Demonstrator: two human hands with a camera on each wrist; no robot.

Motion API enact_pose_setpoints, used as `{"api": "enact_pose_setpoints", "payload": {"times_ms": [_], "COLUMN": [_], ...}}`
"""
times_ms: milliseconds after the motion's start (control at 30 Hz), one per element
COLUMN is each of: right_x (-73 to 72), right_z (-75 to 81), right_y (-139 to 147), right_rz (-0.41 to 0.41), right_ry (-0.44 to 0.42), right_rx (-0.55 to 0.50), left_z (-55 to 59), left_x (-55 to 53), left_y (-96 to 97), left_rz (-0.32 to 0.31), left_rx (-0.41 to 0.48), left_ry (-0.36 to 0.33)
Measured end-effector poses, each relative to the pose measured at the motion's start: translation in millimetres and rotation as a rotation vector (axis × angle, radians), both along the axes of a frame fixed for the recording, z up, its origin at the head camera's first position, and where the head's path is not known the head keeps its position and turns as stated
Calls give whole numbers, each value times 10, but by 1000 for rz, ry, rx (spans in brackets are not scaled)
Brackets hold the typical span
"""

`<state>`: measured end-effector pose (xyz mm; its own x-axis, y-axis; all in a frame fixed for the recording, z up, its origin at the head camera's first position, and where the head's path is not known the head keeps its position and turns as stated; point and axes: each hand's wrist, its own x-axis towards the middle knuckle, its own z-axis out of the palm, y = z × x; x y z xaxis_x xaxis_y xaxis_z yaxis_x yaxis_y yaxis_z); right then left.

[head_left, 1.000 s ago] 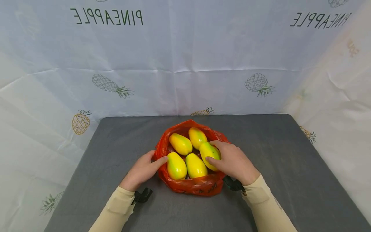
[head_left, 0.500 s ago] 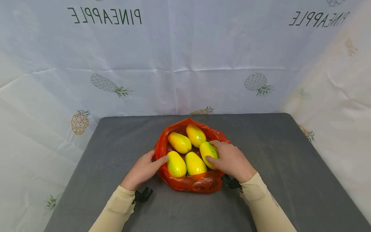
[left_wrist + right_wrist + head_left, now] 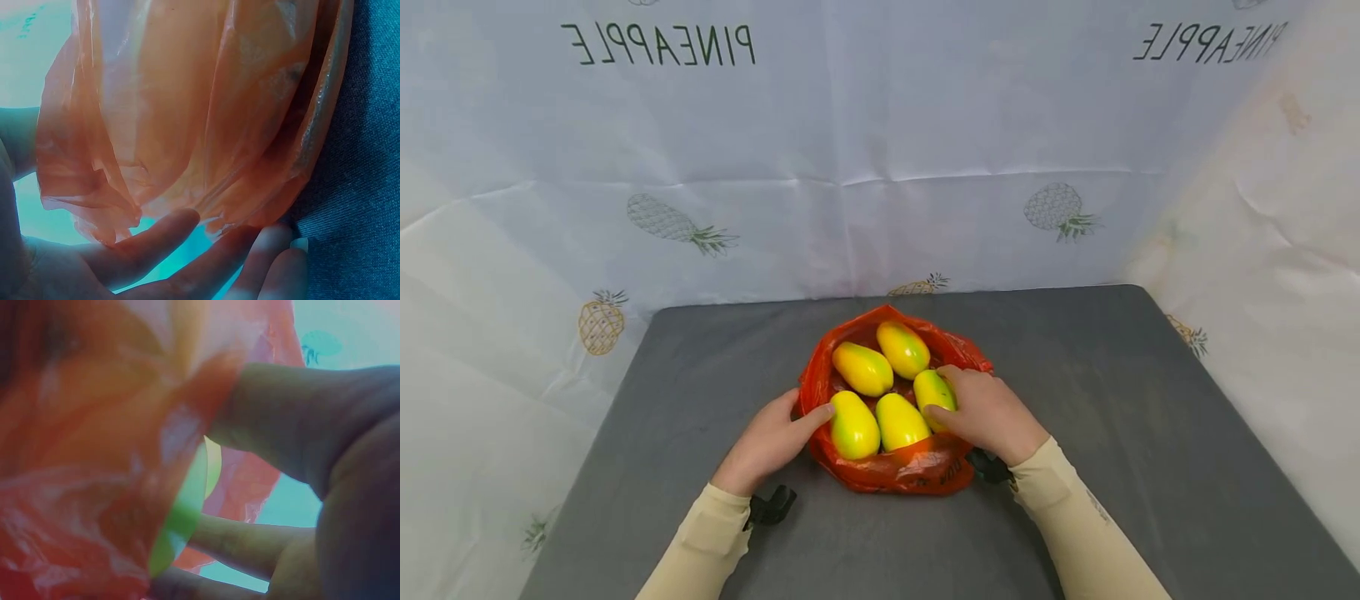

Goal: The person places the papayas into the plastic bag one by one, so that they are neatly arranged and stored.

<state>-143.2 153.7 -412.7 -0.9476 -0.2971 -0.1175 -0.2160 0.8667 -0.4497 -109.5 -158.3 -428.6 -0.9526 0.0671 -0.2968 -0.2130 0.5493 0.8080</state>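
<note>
A red plastic bag [image 3: 891,477] stands wide-mouthed at the middle of the table, with several yellow-green mangoes inside. My left hand [image 3: 771,442] holds the bag's left rim, thumb over the edge beside the front-left mango [image 3: 854,427]. In the left wrist view the fingers [image 3: 165,240] lie against the outside of the thin plastic [image 3: 175,94]. On the right side, my right hand [image 3: 992,414] grips a mango [image 3: 932,390] between thumb and fingers, inside the bag's mouth. The right wrist view shows that green mango [image 3: 187,506] partly covered by the bag.
The other mangoes are at the back left [image 3: 862,369], back right [image 3: 902,349] and front middle [image 3: 901,422]. A grey table [image 3: 722,367] lies under the bag. Behind it hangs a white cloth [image 3: 917,125] printed with pineapples.
My right hand and its mango have shifted slightly left and the bag's front rim has risen a little. My left hand stays on the rim. The head view has tilted slightly.
</note>
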Motion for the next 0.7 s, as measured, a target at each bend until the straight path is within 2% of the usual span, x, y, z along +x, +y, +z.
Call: {"api": "enact_pose_setpoints", "payload": {"times_ms": [167, 333, 500, 600, 700], "right_x": [28, 66, 44, 34, 51], "right_z": [-87, -141, -1, 130, 208], "right_y": [-52, -80, 7, 158, 361], "right_rz": [-11, -9, 9, -26, -82], "right_ry": [-22, -43, 27, 94, 158], "right_rx": [-23, -32, -53, -99, -139], "left_z": [-46, -81, -53, -15, 27], "left_x": [46, 118, 99, 45, 3], "left_y": [-43, -92, -107, -85, -62], "left_rz": [11, 25, 24, 3, -8], "left_rx": [-30, -10, 8, 15, -14], "left_ry": [-16, -43, -27, -12, -1]}}
